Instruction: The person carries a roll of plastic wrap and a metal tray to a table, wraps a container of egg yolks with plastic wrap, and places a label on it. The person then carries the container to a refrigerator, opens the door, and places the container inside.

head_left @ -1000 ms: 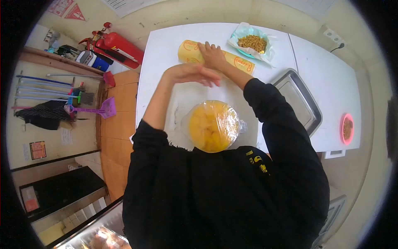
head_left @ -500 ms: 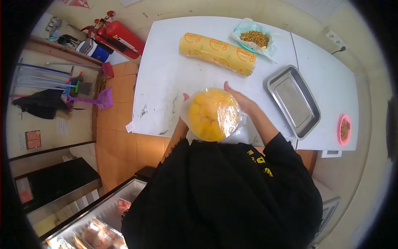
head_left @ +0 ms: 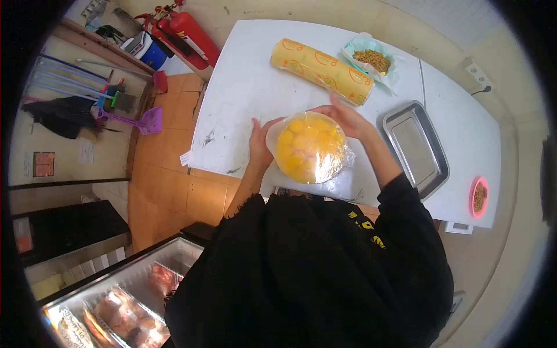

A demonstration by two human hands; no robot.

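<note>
A round bowl of egg yolks (head_left: 307, 145), covered with shiny clear cling film, is held over the front part of the white table. My left hand (head_left: 262, 140) is closed round its left side, thumb pointing up. On the far right side, my right hand (head_left: 347, 119) grips the rim, its thumb also raised. The fingers under the bowl are hidden. Loose film bunches at the bowl's right edge. Beyond it lies a thick yellow roll of cling film (head_left: 322, 71) with orange print.
On the white table (head_left: 232, 87) are a paper-lined bowl of brown crumbs (head_left: 371, 60), a steel tray (head_left: 415, 145) and a pink bowl (head_left: 479, 197). Fire extinguishers (head_left: 194, 37) stand at the left. An open chest with packed meat (head_left: 130, 313) is at the lower left.
Both hands have lifted or moved the bowl slightly away from my body and to the right in view. The camera has turned a little, shifting the whole scene.
</note>
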